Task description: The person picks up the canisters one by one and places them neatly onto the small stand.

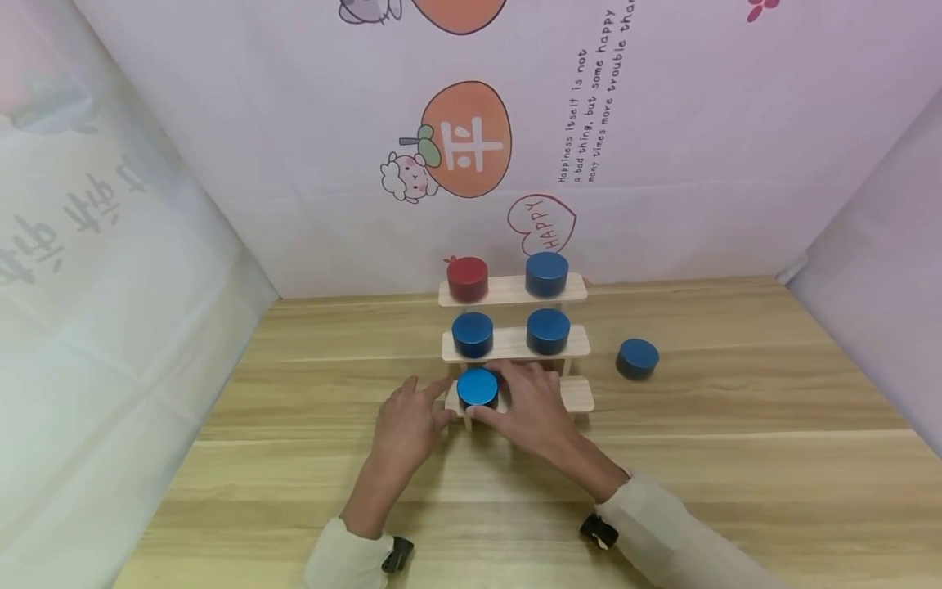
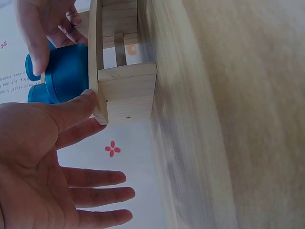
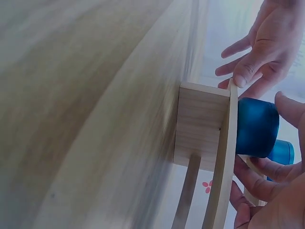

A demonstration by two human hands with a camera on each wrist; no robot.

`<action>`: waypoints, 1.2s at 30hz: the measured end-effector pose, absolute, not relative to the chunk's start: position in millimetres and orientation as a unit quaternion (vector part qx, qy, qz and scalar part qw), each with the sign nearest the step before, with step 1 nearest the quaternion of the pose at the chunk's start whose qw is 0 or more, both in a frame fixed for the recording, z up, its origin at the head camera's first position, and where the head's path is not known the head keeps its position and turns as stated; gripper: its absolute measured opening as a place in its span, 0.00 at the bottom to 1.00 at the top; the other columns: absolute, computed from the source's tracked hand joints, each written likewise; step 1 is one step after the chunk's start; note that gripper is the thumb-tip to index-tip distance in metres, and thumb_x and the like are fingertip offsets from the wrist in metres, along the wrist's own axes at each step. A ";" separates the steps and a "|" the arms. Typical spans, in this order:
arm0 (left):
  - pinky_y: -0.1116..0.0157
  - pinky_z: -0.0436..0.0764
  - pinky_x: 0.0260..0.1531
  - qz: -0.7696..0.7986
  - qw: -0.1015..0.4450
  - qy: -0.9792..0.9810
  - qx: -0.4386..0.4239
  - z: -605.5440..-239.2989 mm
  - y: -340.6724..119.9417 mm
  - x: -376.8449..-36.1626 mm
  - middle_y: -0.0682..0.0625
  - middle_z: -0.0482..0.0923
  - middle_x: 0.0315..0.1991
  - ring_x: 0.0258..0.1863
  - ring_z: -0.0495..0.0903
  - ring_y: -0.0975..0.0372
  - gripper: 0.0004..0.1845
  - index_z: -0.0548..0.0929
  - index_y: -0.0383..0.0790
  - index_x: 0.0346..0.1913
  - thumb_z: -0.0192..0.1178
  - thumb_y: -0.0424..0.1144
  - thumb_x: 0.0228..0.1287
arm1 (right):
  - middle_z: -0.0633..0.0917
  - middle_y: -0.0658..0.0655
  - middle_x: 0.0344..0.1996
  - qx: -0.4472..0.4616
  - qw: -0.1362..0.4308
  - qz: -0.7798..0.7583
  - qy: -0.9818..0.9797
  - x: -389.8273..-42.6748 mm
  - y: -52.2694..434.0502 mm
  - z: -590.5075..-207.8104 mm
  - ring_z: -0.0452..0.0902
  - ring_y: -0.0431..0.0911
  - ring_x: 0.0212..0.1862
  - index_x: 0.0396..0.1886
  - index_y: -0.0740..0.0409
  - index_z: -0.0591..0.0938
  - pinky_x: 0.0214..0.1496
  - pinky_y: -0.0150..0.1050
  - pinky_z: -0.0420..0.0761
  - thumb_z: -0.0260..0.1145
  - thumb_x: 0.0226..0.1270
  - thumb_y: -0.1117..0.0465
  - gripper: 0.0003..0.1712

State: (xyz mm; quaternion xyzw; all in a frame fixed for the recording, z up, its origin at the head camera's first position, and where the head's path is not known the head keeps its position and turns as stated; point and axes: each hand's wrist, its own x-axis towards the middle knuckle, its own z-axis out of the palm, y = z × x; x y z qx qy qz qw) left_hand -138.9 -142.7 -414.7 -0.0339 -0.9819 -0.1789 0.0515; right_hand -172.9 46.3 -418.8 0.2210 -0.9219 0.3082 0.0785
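A three-step wooden stand stands on the table. My right hand grips a round blue tin at the left of the lowest step, thumb in front and fingers behind. In the right wrist view the tin has its base against the board. My left hand pinches the left end of that step between thumb and forefinger. The other fingers of this hand stretch out straight in the left wrist view.
One blue tin lies on the table, right of the stand. A red tin and a blue tin occupy the top step, and two blue tins the middle one. A printed cloth hangs behind.
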 end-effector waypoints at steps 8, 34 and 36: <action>0.41 0.76 0.55 -0.180 0.056 -0.981 -0.034 -415.5 -139.8 -139.8 0.28 0.74 0.61 0.59 0.75 0.37 0.25 0.82 0.45 0.63 0.69 0.45 0.64 | 0.86 0.55 0.49 0.223 0.099 0.322 -0.915 -167.0 60.1 -418.1 0.71 0.60 0.62 0.60 0.55 0.80 0.58 0.61 0.63 0.79 0.54 0.43 0.37; 0.39 0.75 0.54 -0.183 0.050 -0.981 -0.028 -413.9 -140.3 -139.7 0.28 0.73 0.62 0.60 0.73 0.35 0.25 0.82 0.43 0.63 0.71 0.43 0.63 | 0.87 0.54 0.41 0.194 0.099 0.366 -0.905 -160.0 138.1 -421.4 0.72 0.64 0.60 0.65 0.57 0.75 0.63 0.71 0.52 0.74 0.63 0.50 0.34; 0.38 0.75 0.55 -0.185 0.046 -0.981 -0.026 -414.1 -139.5 -140.6 0.29 0.73 0.62 0.62 0.72 0.36 0.25 0.82 0.43 0.63 0.71 0.43 0.62 | 0.87 0.55 0.41 0.190 0.102 0.366 -0.905 -160.4 143.8 -419.9 0.72 0.65 0.59 0.65 0.56 0.75 0.63 0.73 0.52 0.74 0.63 0.50 0.33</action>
